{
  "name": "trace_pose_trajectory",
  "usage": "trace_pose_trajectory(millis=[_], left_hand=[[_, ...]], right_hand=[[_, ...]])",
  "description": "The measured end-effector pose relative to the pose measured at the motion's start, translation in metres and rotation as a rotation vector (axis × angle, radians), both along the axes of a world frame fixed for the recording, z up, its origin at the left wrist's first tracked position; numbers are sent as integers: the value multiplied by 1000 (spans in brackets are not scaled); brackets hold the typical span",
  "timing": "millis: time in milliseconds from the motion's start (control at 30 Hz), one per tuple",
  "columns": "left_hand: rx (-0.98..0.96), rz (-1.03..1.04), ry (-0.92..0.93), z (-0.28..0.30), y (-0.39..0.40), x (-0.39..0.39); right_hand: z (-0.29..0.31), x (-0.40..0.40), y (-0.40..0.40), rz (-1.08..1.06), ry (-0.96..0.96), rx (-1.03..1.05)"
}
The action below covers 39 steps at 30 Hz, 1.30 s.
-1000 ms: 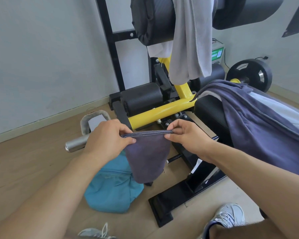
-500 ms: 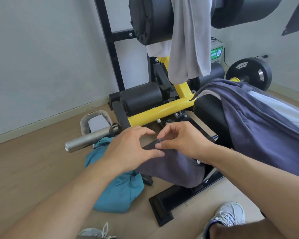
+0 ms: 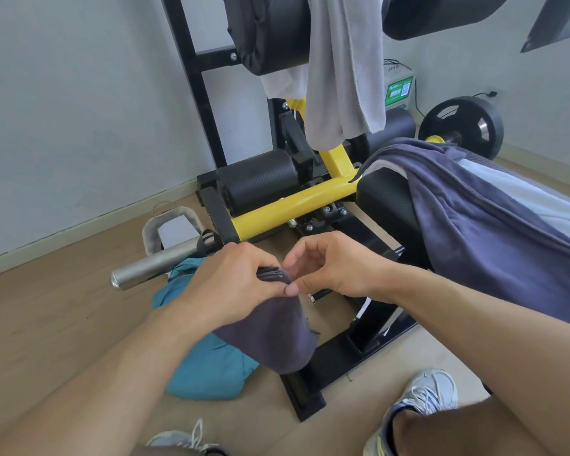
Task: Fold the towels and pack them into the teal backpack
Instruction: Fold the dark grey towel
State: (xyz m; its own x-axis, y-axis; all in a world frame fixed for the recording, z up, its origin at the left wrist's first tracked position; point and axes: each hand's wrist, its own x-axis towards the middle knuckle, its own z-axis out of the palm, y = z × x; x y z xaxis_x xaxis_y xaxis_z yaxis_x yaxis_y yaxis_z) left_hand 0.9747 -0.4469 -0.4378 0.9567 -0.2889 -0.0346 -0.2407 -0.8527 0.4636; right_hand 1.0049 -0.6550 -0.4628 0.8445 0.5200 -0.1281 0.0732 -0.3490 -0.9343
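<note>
Sneakers (image 3: pixel 422 399) at bottom edge, on wooden floor (image 3: pixel 46 324). Left hand (image 3: pixel 231 287) pinches gathered top edges of small dark purple towel (image 3: pixel 277 337); towel hangs below hand, folded, above floor. Right hand (image 3: pixel 336 268) just beside left, fingers curled, thumb tip touching towel edge; whether it grips, cannot tell. Teal backpack (image 3: pixel 204 373) lies on floor under left forearm, partly behind hanging towel. Beyond: yellow-black gym machine (image 3: pixel 293 209), large purple towel (image 3: pixel 474 218) draped over its pad, grey towel (image 3: pixel 343 77) hanging from upper roller.
</note>
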Motion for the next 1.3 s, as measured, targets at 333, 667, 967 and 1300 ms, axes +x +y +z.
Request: trace_pose_trajectory(millis=[333,667,967,1300], left_hand=[[-206,15,-79,3,10,3],[-341,174,-272,7,15,4],[-422,320,-259,10,21,7],[-404,400,-232,8,35,11]], right_hand=[[-15,5,-3,113,-108,-388],[-22,12,-4,63,-117,-435],[-35,16,-5,89,-113,-578],[-34,28,-15,-82,-121,-545]])
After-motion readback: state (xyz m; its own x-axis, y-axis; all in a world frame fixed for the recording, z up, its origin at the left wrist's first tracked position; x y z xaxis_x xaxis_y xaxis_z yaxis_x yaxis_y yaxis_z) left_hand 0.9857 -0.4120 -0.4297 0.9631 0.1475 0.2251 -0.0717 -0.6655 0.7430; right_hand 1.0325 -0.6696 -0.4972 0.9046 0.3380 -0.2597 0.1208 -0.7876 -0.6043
